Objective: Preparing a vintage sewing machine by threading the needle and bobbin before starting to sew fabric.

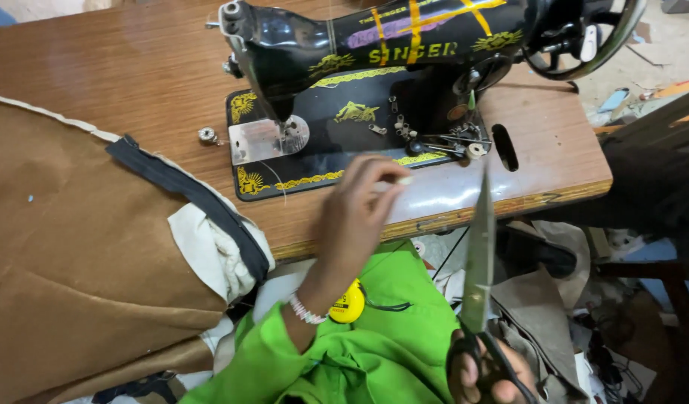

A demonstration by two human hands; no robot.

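My left hand [356,213] is raised over the front edge of the wooden sewing table [135,67], thumb and forefinger pinched on a small pale bit, probably thread. It hovers in front of the black sewing machine [374,82] with yellow ornament. My right hand [483,374], at the bottom edge, grips the handles of large scissors [479,254]; the closed blades point up towards the machine bed. A brown fabric piece [68,247] with a black zipper strip [195,194] and pale lining lies on the table to the left.
A small metal bobbin [207,135] sits on the table left of the needle plate [264,139]. A yellow round tape measure [348,307] rests on my green-clad lap. Cloth scraps and clutter [554,299] lie on the floor to the right.
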